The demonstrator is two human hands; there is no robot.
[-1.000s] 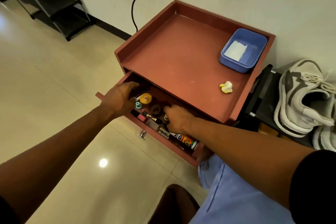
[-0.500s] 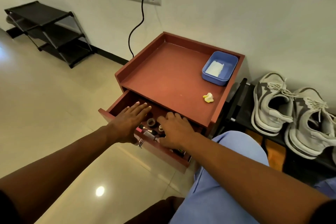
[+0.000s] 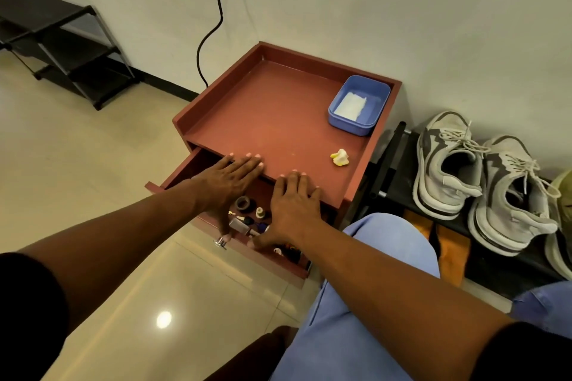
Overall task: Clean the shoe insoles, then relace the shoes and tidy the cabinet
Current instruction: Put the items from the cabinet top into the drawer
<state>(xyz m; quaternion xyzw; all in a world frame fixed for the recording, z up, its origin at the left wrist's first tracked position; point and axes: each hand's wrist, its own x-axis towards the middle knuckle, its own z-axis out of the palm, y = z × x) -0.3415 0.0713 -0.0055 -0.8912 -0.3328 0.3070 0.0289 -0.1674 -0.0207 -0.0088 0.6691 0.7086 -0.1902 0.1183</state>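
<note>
Cabinet, reddish brown, stands against the wall, and its drawer is pulled out toward the person, holding small bottles and a tape roll. Above the drawer, the left hand and the right hand lie flat with straight, spread fingers holding nothing, fingertips at the cabinet top's front edge. On the cabinet top sit a blue tub at the back right corner and a yellow crumpled scrap nearer the front. Right of the cabinet, two grey shoes rest laced on a low black rack.
</note>
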